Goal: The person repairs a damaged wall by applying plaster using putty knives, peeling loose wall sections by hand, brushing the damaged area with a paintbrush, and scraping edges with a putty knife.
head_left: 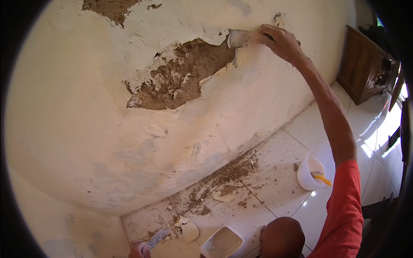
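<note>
At the top, my right hand (279,41) is closed around a scraper (239,38). Its wide flat blade lies against the cream wall (103,142), at the upper right end of a bare brown patch (185,75) edged with flaking paint. Low on the left, partly cut off by the frame, my left hand (140,249) grips a second flat metal blade (157,238), apart from the wall. The handles of both tools are mostly hidden by my fingers.
Brown debris (228,174) and broken flakes (189,231) lie along the wall's foot on the tiled floor (279,150). A white tub (241,246) sits below. Right stands a white bucket (304,172) with a yellow-handled brush (322,178). Beyond is a wooden cabinet (361,64).
</note>
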The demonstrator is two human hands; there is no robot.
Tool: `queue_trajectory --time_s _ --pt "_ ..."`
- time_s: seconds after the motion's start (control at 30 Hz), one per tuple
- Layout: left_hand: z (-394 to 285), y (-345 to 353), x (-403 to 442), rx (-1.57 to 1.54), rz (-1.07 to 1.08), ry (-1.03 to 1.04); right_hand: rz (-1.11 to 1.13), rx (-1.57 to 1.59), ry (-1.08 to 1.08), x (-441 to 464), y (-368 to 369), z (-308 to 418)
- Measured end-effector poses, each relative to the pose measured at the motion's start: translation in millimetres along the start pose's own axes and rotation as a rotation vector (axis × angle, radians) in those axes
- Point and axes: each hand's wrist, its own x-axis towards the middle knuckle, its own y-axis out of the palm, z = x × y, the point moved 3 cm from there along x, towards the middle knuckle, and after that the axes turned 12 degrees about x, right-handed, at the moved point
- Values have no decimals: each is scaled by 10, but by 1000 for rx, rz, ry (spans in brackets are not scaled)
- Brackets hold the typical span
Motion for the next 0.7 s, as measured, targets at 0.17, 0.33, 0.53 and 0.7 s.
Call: queue_trajectory --time_s 0.17,0.33,0.53,0.7 --pt "24 5 -38 -16 -3 1 30 -116 198 -138 -241 -30" --pt "83 -3 -20 90 -8 23 -63 -52 169 -124 -311 18" --pt "-64 -6 38 115 107 -106 -30 -29 140 173 -65 155" --pt "425 204 -14 47 45 -133 -82 -83 150 65 -179 -74"
